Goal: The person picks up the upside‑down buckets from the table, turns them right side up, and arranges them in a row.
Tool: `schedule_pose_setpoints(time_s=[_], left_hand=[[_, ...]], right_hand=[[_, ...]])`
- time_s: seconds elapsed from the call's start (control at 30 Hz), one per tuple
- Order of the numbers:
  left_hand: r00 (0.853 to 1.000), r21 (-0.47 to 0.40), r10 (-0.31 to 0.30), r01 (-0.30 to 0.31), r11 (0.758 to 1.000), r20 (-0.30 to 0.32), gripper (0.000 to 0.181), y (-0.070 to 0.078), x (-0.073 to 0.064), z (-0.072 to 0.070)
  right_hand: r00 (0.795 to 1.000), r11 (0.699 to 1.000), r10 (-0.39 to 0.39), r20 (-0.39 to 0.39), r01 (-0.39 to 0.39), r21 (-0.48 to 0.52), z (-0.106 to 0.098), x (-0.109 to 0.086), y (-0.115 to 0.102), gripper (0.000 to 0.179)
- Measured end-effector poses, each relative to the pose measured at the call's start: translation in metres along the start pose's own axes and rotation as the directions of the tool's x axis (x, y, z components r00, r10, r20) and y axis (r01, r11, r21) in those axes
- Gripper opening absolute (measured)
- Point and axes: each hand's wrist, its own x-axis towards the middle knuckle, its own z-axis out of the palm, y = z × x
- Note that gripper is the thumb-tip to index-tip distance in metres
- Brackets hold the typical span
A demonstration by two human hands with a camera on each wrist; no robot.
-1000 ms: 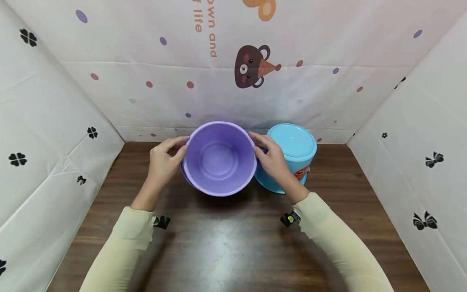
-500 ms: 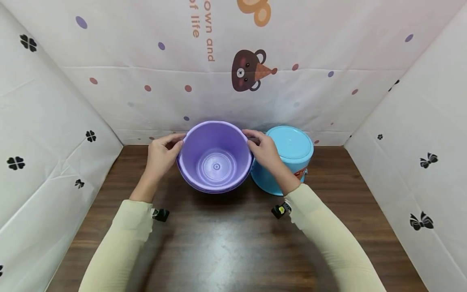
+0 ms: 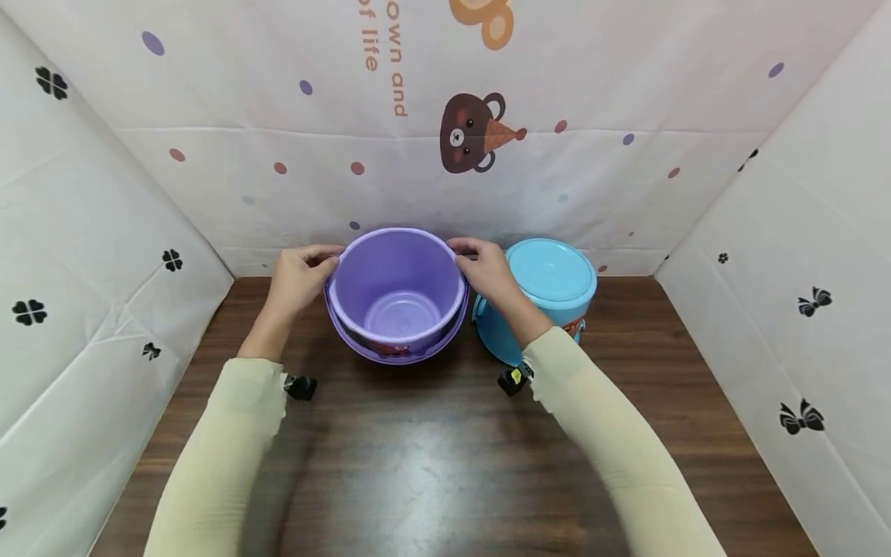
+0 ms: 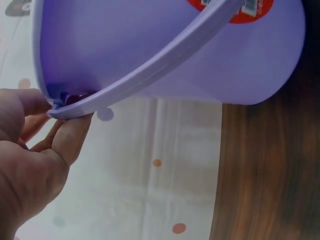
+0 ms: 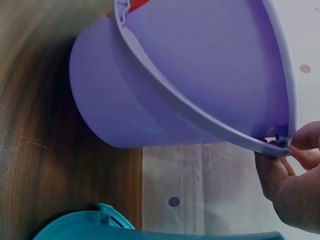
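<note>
A purple bucket (image 3: 390, 267) is at the back of the table, its mouth up and facing me. My left hand (image 3: 292, 278) pinches the rim at the left handle joint, and my right hand (image 3: 487, 271) pinches it at the right one. The bucket's handle (image 4: 165, 67) hangs down across the front, standing off the wall. A red sticker (image 4: 262, 10) with a barcode shows on the front wall in the left wrist view. Close to the right hand is a light blue bucket (image 3: 553, 271), bottom up, partly hidden by the right arm.
The dark wooden table (image 3: 418, 456) extends toward me. A white patterned cloth wall (image 3: 299, 209) rises right behind the buckets, with more cloth walls on the left and right. The blue bucket's rim and handle lug (image 5: 107, 215) are low in the right wrist view.
Both hands have shifted left with the purple bucket, which has tipped more upright. Its handle and the front sticker now show below the rim. The blue bucket has stayed put.
</note>
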Motion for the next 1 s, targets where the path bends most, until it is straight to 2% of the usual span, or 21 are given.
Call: schedule_pose_setpoints(time_s=[0.17,0.3,0.53,0.67,0.87,1.0], left_hand=[[0.995,-0.061,-0.083,0.087,0.994,0.056,0.026,-0.002,0.005,0.0],[0.991,-0.07,-0.113,0.118,0.991,0.077,0.028,-0.005,0.007,0.0],[0.993,-0.087,-0.103,0.108,0.99,0.063,0.027,-0.011,0.011,0.003],[0.992,-0.101,-0.095,0.103,0.99,0.078,0.028,-0.014,0.011,0.003],[0.991,-0.104,-0.122,0.128,0.986,0.06,0.026,-0.015,0.009,0.004],[0.995,-0.045,-0.087,0.09,0.995,0.05,0.027,-0.017,0.008,0.004]], right_hand=[[0.999,0.999,0.034,0.012,-0.034,-0.012,0.001,0.007,0.0,0.034],[0.998,0.998,0.055,0.013,-0.054,-0.007,0.003,0.011,0.001,0.032],[0.999,0.999,0.05,-0.001,-0.05,0.014,0.007,0.014,0.003,0.03],[0.998,0.998,0.054,-0.008,-0.054,0.008,0.009,0.014,0.005,0.029],[0.999,0.999,0.052,0.0,-0.052,0.006,0.01,0.016,0.01,0.029],[0.999,0.999,0.048,0.012,-0.048,0.025,0.011,0.015,0.012,0.031]])
